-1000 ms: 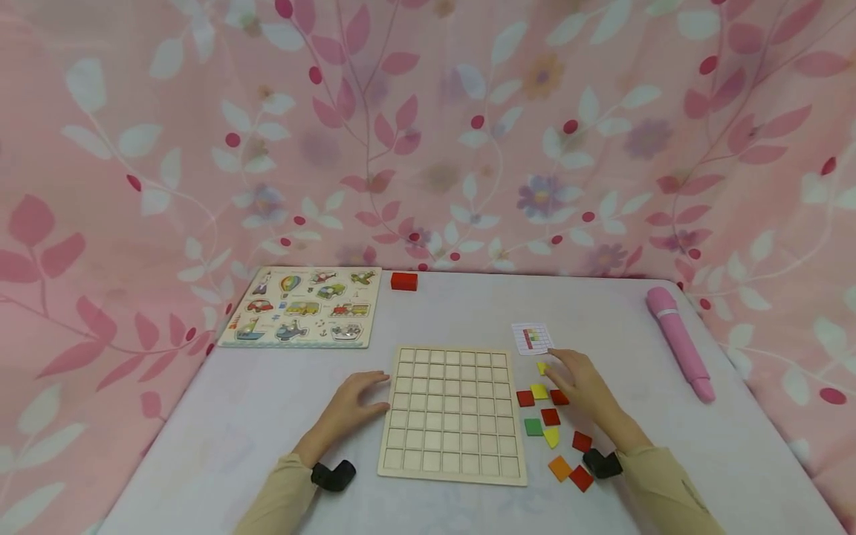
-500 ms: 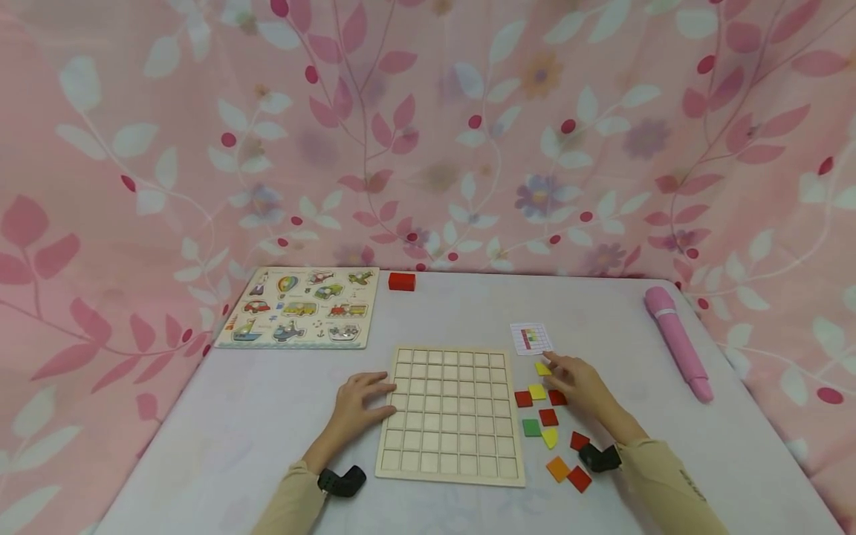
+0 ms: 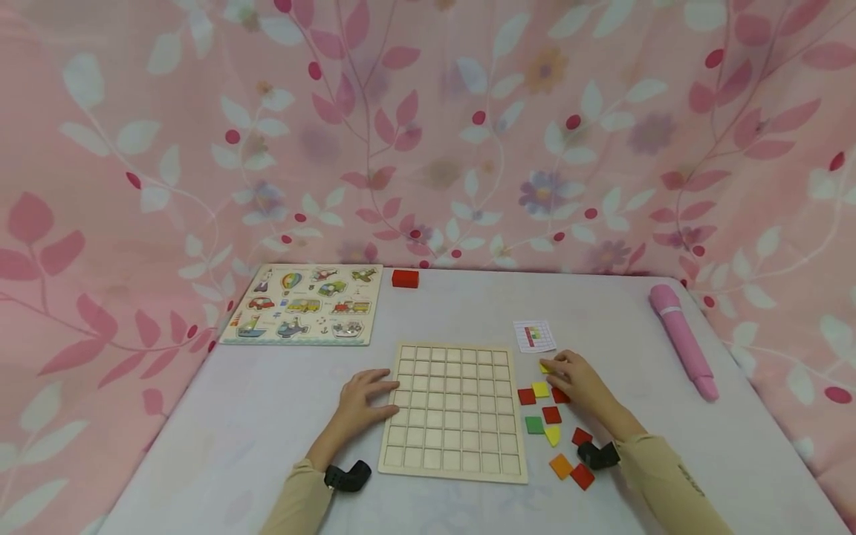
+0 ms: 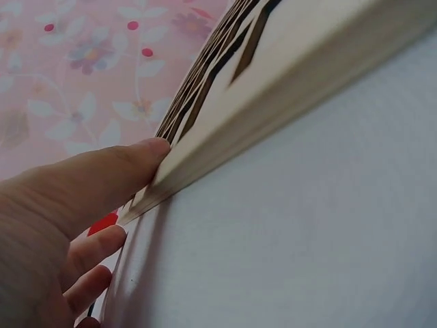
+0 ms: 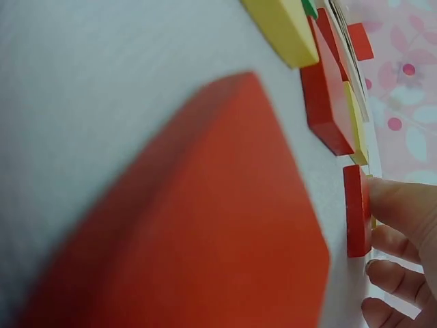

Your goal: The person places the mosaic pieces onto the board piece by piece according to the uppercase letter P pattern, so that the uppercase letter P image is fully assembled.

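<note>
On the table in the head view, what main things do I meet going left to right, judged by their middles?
Puzzle board → left hand → gridded wooden board → green tile → right hand → pink wand-shaped object.

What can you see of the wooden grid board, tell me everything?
The grid board is squarish, pale and looks wooden, with a plain rim and thin dividers forming rows of bare square cells. It lies flat on the white table, loose tiles to its right. The left hand touches its left edge.
</note>
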Available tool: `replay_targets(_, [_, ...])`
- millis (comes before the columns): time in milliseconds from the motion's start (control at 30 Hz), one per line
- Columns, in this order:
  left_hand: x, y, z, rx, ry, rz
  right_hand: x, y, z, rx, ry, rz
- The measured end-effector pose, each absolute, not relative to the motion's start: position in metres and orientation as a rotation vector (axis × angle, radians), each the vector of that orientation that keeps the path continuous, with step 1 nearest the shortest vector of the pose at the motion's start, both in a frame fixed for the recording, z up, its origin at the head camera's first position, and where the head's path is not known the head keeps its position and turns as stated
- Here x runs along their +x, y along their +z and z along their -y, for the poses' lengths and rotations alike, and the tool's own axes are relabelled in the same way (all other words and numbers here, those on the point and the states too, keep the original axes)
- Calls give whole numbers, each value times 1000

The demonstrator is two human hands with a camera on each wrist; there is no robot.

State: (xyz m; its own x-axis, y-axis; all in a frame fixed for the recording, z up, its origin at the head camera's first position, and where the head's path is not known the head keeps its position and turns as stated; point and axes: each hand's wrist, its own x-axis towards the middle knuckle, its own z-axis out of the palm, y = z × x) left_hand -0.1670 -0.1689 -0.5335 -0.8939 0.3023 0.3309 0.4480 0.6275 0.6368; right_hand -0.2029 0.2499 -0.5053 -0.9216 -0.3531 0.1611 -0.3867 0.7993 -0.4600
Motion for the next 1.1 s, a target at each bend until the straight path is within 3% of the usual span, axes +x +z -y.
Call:
replay_targets(433, [-166, -512, 152, -710, -767, 2725, -202, -496, -249, 432, 943, 3020])
replay_targets(1100, [-165, -504, 153, -592, -931, 2884, -196, -487, -249, 366, 948, 3018])
